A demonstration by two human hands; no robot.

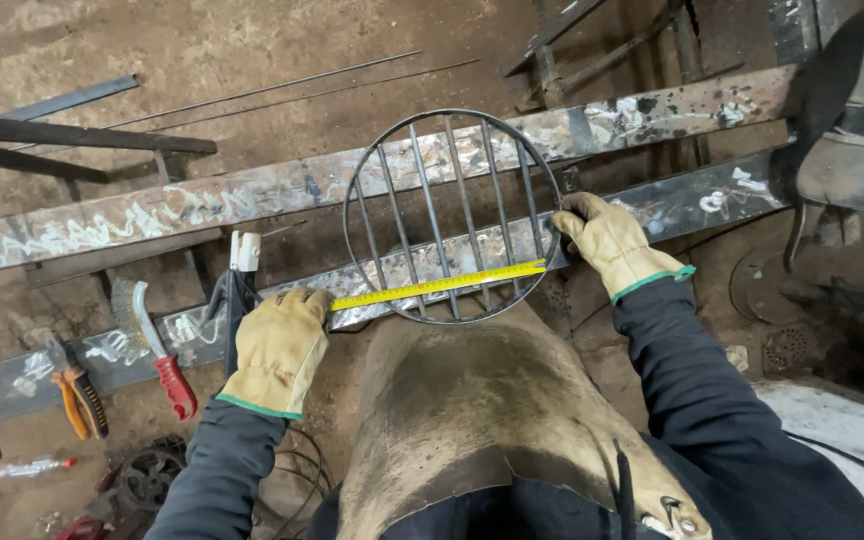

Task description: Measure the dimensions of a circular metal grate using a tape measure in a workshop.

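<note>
Bottom centre: worn leather apron (472, 420) fills the near frame, dark sleeves either side.

Left hand (277, 350), in a tan glove, lower left of centre: closed over the near end of the yellow tape measure (439, 286), pinning it at the rim of the grate.

Right hand (607, 240), also gloved, right of centre: fingers curled round the right rim of the round metal grate (452, 215), holding the far end of the tape there.

Tape runs straight across the lower part of the grate, slightly tilted up to the right.

Grate is a wire ring with parallel bars, lying flat across two long paint-spattered steel beams (152, 215) that span the frame diagonally. Centre of frame.

Lower left, on the near beam: wire brush with red handle (157, 345), orange-handled pliers (82, 395), a dark clamp-like tool (237, 285) just left of the left hand.

Right edge: welding mask (852, 130), upper right.

Far: dirt floor (252, 50), thin rods (282, 85) lying on it, upper left.
</note>
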